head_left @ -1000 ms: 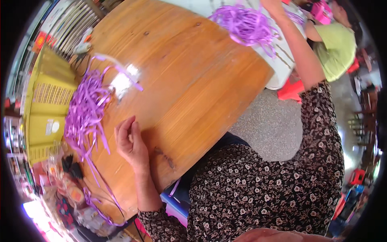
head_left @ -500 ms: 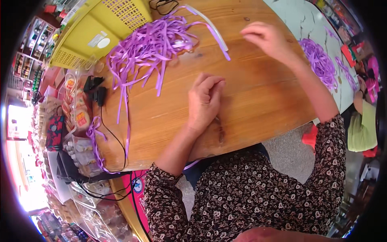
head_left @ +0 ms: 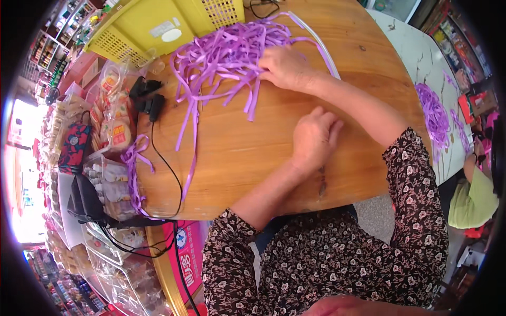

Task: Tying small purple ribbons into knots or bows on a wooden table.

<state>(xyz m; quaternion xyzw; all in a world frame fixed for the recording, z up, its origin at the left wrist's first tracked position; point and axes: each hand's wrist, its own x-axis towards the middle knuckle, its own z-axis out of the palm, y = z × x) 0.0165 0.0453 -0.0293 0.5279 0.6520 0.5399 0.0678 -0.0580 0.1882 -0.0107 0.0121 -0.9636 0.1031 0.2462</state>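
Note:
A tangled heap of purple ribbons [head_left: 226, 52] lies on the wooden table [head_left: 253, 174], with loose ends trailing toward the near left. At the heap's right edge, my right hand [head_left: 287, 67] has its fingers closed on ribbon strands. My left hand [head_left: 316, 139] rests low over the table's middle, nearer to me, fingers curled and pressed together; whatever they may hold is hidden. Behind my right hand, a clear curved strip [head_left: 316, 39] runs along a purple ribbon, its near end by my right wrist.
A yellow plastic basket [head_left: 184, 26] stands behind the heap. Black adapters [head_left: 153, 107] with a cable lie at left, beside packaged snacks [head_left: 113, 131]. More purple ribbon [head_left: 433, 113] lies on a marble-patterned table at right, near another person's light green sleeve [head_left: 472, 203].
My right hand has moved left from bare wood to the ribbon heap. My left hand stays curled over the table. The whole view has shifted, so the table sits further right and lower.

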